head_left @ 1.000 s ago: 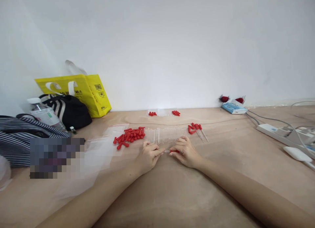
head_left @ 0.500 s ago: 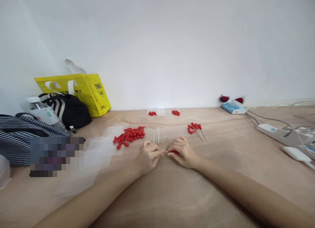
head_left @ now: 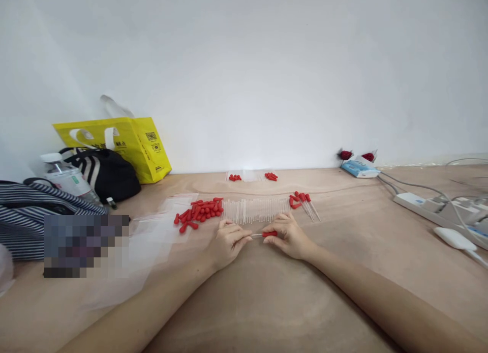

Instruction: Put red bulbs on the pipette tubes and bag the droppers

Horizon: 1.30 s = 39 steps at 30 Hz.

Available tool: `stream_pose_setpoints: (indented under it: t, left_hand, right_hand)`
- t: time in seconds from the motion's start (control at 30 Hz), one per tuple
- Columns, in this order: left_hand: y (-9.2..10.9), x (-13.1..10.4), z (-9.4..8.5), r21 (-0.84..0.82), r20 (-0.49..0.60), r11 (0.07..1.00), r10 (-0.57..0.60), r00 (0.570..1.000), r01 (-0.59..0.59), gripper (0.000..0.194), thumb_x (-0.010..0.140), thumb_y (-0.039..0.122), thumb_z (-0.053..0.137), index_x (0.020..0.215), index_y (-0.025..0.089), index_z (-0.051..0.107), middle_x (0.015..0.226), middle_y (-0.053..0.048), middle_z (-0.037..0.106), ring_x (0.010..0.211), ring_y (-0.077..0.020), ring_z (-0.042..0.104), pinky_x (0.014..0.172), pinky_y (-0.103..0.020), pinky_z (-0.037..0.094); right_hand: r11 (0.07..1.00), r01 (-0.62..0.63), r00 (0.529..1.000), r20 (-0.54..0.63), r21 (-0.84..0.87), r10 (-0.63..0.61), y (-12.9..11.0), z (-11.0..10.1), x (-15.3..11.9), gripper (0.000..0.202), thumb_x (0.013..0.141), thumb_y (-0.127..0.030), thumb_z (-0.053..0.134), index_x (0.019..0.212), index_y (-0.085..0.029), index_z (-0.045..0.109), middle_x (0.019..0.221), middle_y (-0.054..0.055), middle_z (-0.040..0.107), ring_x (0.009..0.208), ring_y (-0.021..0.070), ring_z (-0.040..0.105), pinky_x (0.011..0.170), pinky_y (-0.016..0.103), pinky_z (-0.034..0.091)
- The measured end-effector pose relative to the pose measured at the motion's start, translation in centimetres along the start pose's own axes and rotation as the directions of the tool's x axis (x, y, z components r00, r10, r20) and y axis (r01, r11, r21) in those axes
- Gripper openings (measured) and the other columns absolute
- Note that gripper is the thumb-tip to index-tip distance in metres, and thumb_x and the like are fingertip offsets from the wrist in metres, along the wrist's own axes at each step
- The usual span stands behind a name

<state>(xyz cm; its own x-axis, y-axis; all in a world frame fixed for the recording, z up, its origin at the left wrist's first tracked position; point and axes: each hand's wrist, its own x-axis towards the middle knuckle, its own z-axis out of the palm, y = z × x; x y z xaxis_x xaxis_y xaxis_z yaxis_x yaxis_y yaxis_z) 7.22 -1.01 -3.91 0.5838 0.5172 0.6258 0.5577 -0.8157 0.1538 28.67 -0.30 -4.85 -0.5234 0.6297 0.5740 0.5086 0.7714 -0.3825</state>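
Between my hands a thin glass dropper tube point(head_left: 256, 235) lies level, its right end at a red rubber bulb point(head_left: 270, 233). My left hand point(head_left: 230, 242) pinches the tube's left end between thumb and fingers. My right hand point(head_left: 286, 236) is closed on the bulb, which shows partly between thumb and fingertips. Just beyond my hands runs a row of clear glass tubes point(head_left: 255, 209). Left of the row is a heap of red rubber bulbs point(head_left: 202, 210). To its right lie several droppers with bulbs fitted point(head_left: 308, 205), beside a few loose bulbs point(head_left: 295, 202).
Clear plastic bags point(head_left: 152, 241) lie flat at the left. Further left are a striped bag point(head_left: 23, 221), a bottle point(head_left: 70, 177), a black bag point(head_left: 114, 175) and a yellow bag point(head_left: 152, 154). A power strip point(head_left: 423, 205) with cables sits at the right, near a blue packet point(head_left: 358, 168).
My left hand has shifted slightly left, and more of the glass tube shows between my hands. The right fingers have loosened a little, exposing more of the red bulb.
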Motion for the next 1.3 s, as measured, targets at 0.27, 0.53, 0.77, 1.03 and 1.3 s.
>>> stream_pose_setpoints:
  t: [0.27, 0.53, 0.77, 1.03, 1.3]
  left_hand:
    - [0.1, -0.3, 0.0, 0.016, 0.036, 0.999, -0.029, 0.999, 0.028, 0.019, 0.085, 0.021, 0.045, 0.083, 0.019, 0.064, 0.063, 0.002, 0.064, 0.06, -0.01, 0.057, 0.079, -0.033, 0.029]
    - [0.1, -0.4, 0.0, -0.018, 0.087, 0.993, -0.116, 0.989, 0.118, 0.019, 0.084, 0.023, 0.046, 0.082, 0.02, 0.065, 0.065, 0.001, 0.066, 0.062, -0.0109, 0.058, 0.081, -0.034, 0.029]
    - [0.2, -0.3, -0.2, -0.073, 0.115, 0.979, -0.18, 0.977, 0.189, 0.019, 0.084, 0.025, 0.047, 0.08, 0.02, 0.065, 0.065, 0.001, 0.067, 0.06, -0.0112, 0.057, 0.08, -0.034, 0.03]
    - [1.0, 0.5, -0.2, -0.248, 0.15, 0.881, -0.377, 0.914, 0.403, 0.028, 0.084, 0.033, 0.044, 0.072, 0.02, 0.065, 0.068, 0.002, 0.067, 0.066, -0.0133, 0.059, 0.075, -0.028, 0.038]
    - [0.9, 0.7, -0.4, -0.345, 0.17, 0.845, -0.371, 0.913, 0.408, 0.024, 0.082, 0.033, 0.049, 0.095, 0.02, 0.064, 0.093, -0.003, 0.067, 0.086, -0.0168, 0.059, 0.079, -0.028, 0.044]
  right_hand:
    - [0.999, -0.024, 1.0, 0.002, -0.048, 0.024, -0.1, -0.4, 0.1, 0.01, 0.076, -0.031, 0.06, 0.073, -0.023, 0.065, 0.067, -0.001, 0.066, 0.072, 0.0141, 0.052, 0.083, 0.038, 0.024]
    - [0.999, -0.042, 0.998, 0.038, 0.021, 0.041, 0.4, -0.5, -0.1, 0.008, 0.075, -0.031, 0.061, 0.075, -0.024, 0.065, 0.071, -0.001, 0.067, 0.079, 0.0148, 0.056, 0.093, 0.044, 0.014]
    - [0.98, -0.129, 0.991, 0.049, 0.153, 0.122, 0.2, -0.6, 0.1, 0.006, 0.072, -0.03, 0.064, 0.074, -0.025, 0.066, 0.072, -0.002, 0.066, 0.079, 0.0157, 0.055, 0.094, 0.047, 0.014]
    - [0.512, -0.326, 0.865, 0.033, 0.795, 0.5, -1.8, 1.3, 0.8, 0.029, 0.059, -0.041, 0.071, 0.075, -0.02, 0.059, 0.067, -0.002, 0.06, 0.061, 0.0116, 0.052, 0.062, 0.027, 0.04]
    - [0.531, -0.323, 0.795, -0.079, 0.784, 0.601, 0.2, 0.3, 2.6, 0.038, 0.066, -0.048, 0.06, 0.091, -0.019, 0.06, 0.077, 0.003, 0.064, 0.07, 0.015, 0.057, 0.065, 0.027, 0.042]
